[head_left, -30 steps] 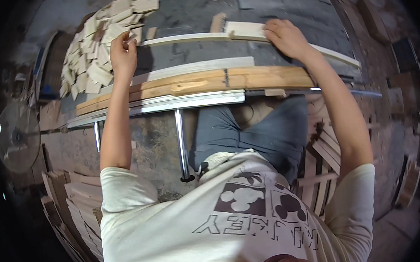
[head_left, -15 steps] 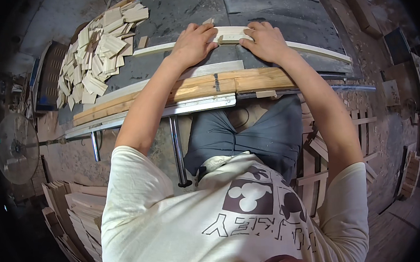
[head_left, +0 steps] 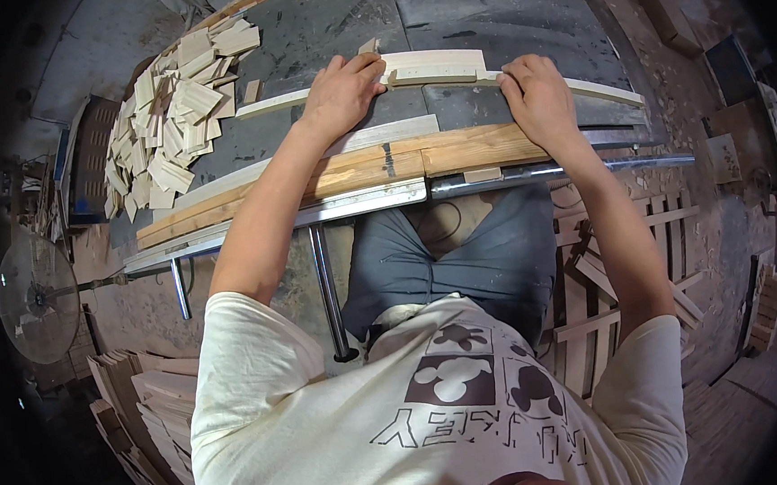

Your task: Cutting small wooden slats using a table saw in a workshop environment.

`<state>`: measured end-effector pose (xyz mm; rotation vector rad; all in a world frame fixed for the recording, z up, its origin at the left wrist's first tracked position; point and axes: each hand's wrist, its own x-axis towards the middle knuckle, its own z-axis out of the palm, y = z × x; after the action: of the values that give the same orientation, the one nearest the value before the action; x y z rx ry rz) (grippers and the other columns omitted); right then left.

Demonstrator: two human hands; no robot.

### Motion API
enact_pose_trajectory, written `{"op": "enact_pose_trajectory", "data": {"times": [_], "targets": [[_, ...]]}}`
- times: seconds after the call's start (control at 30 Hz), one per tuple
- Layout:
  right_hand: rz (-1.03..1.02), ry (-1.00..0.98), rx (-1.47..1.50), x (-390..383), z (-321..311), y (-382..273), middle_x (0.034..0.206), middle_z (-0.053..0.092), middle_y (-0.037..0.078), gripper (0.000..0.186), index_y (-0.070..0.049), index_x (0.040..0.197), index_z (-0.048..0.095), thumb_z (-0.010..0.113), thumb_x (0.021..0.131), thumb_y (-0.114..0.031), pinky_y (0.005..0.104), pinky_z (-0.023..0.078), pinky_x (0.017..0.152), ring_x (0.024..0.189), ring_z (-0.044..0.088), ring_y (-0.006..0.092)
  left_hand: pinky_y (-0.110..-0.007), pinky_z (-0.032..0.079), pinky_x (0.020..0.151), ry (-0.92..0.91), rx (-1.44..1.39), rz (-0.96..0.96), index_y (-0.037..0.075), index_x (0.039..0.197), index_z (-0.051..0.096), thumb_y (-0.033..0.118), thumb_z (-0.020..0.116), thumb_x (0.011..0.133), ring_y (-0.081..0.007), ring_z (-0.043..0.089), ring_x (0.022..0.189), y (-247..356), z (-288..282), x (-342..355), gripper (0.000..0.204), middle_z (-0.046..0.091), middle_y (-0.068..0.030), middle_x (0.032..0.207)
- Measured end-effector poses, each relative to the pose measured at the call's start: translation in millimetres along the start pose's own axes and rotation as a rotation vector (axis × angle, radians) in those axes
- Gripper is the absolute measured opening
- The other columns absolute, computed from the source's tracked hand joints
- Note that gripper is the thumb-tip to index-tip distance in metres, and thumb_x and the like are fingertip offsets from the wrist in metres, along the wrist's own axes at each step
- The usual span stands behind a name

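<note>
A short pale wooden board [head_left: 441, 63] lies across the dark table, against a long thin wooden strip [head_left: 608, 90] that runs left and right of it. My left hand [head_left: 342, 91] is closed at the board's left end, fingers bent over it; the fingertips are partly hidden. Just past these fingers sits a small wood piece [head_left: 369, 45]. To the right of the board, my right hand [head_left: 537, 95] rests with curled fingers on the strip, apart from the board's right end.
A heap of thin wooden pieces [head_left: 182, 104] covers the table's far left. Along the near edge run a thick wooden beam [head_left: 477, 149] and a metal rail [head_left: 367, 199]. A round fan [head_left: 39, 298] stands left. Slatted wood [head_left: 626, 226] and stacked boards [head_left: 160, 394] lie below.
My right hand has shifted right and nearer, off the short board's right end and onto the strip. My left hand stays at the board's left end. The whole view has shifted slightly.
</note>
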<state>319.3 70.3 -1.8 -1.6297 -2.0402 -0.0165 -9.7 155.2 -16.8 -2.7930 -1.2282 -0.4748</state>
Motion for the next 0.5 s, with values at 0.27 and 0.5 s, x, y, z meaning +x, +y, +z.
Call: {"op": "enact_pose_trajectory", "data": {"times": [0.27,0.5], "targets": [[0.102,-0.011,0.007,1,23,6,0.095,0.071,0.018,0.036,-0.006,0.095,0.07,0.052,0.104,-0.036,0.0523,0.053,0.079,0.091,0.068,0.041,-0.042,0.052,0.094,0.024,0.048,-0.011,0.01,0.13,0.068,0.023,0.063,0.099,-0.0326,0.06,0.102,-8,27,3,0.033,0.063,-0.001,0.138],[0.206,-0.095,-0.06,48,45,16,0.099,0.074,0.022,0.04,-0.008,0.102,0.072,0.05,0.104,-0.041,0.054,0.054,0.087,0.098,0.069,0.0442,-0.042,0.051,0.096,0.005,0.1,-0.031,0.012,0.133,0.067,0.024,0.061,0.101,-0.0341,0.06,0.104,-49,44,39,0.035,0.062,-0.0025,0.142]]}}
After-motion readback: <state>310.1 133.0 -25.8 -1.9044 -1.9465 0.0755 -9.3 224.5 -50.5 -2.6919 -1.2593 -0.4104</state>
